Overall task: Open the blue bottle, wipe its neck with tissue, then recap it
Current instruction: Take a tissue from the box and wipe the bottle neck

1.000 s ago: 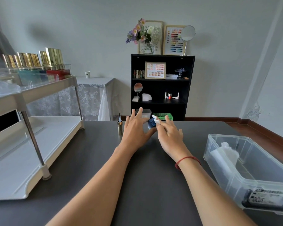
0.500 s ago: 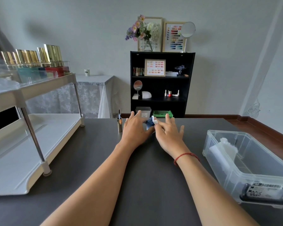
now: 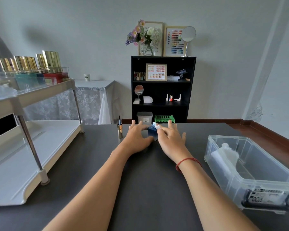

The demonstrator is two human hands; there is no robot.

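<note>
Two hands work at the far middle of the dark worktop (image 3: pixel 150 172): our left hand (image 3: pixel 137 139) is closed around the square body of the blue nail-polish bottle (image 3: pixel 152 132), while our right hand (image 3: pixel 171 140) pinches a small wad of white tissue (image 3: pixel 156 126) against the open threaded neck. We judge the bottle small, light, hard and probably glass, slick and easy to tip, so the flat sides low down are the place to grip. Beyond and left, its gold cap with brush (image 3: pixel 119 130) stands upright, apart.
</note>
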